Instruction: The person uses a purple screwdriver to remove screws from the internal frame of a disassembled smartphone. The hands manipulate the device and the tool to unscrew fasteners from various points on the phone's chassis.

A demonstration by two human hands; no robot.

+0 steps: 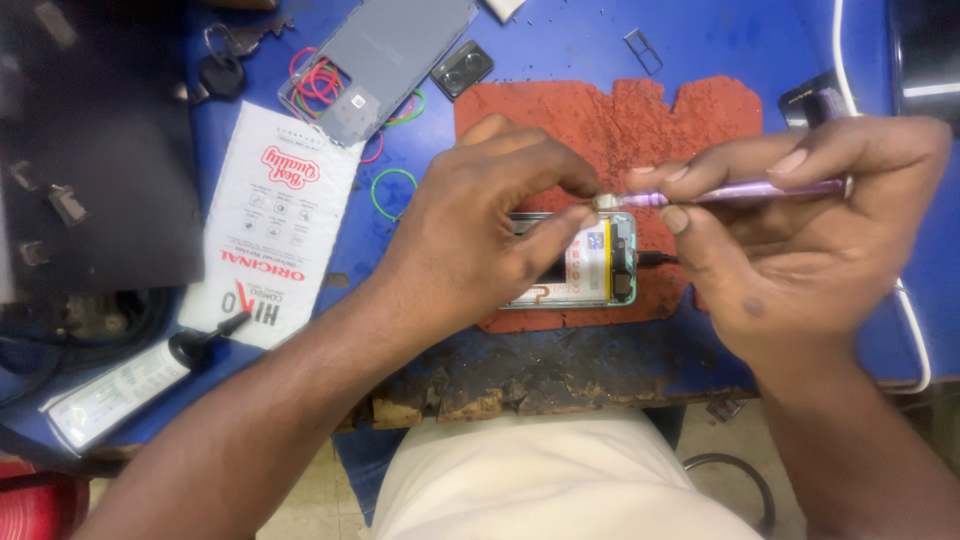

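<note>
Currently the opened phone [590,262] lies on the red mat [620,120] at the bench's near edge, back off, battery showing. Left hand [480,230] presses on it, thumb and forefinger pinched at the top corner. Right hand [800,220] is clenched around a purple screwdriver [740,192], tip at that corner. Judgement: keep the tip square in the screw, the phone pinned flat, and turn with light pressure.

Blue bench [560,50] is a mess: phone back cover [385,55], rubber bands [318,82], keys [225,60], white packet [275,225], glue tube [125,385], camera module [462,68], SIM tray [643,50], white cable [845,60].
</note>
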